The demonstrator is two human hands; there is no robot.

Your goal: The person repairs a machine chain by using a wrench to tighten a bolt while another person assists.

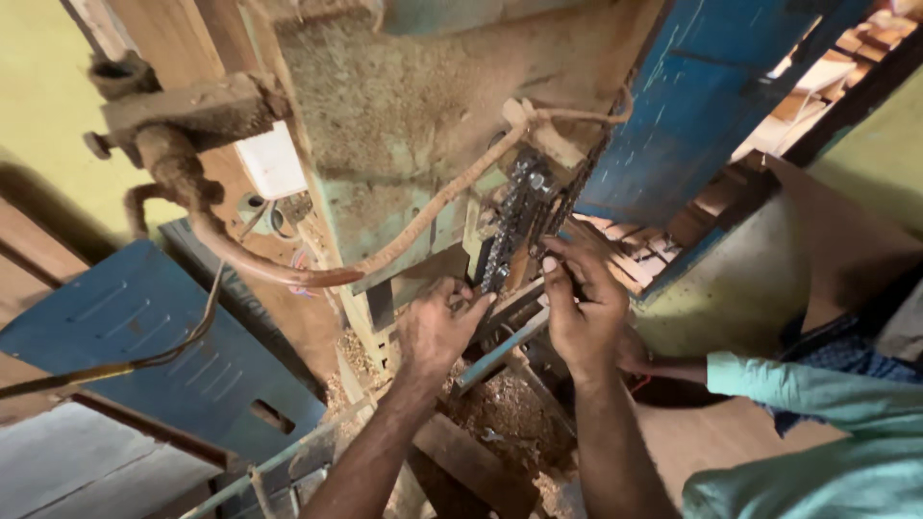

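Observation:
A sawdust-caked woodworking machine fills the view. At its centre hangs a dark metal guide assembly studded with bolts. My left hand is curled around a metal piece just below and left of that assembly. My right hand reaches up from the right, its fingers pinched on the lower end of the assembly; whether it holds a small tool I cannot tell. A pale blue-green metal bar runs diagonally beneath both hands. Sawdust and chips lie heaped under them.
A dusty hose curves across the machine's left side. A blue metal cover leans at lower left, and a blue door panel stands open at upper right. Another person's hand in a teal sleeve reaches in from the right.

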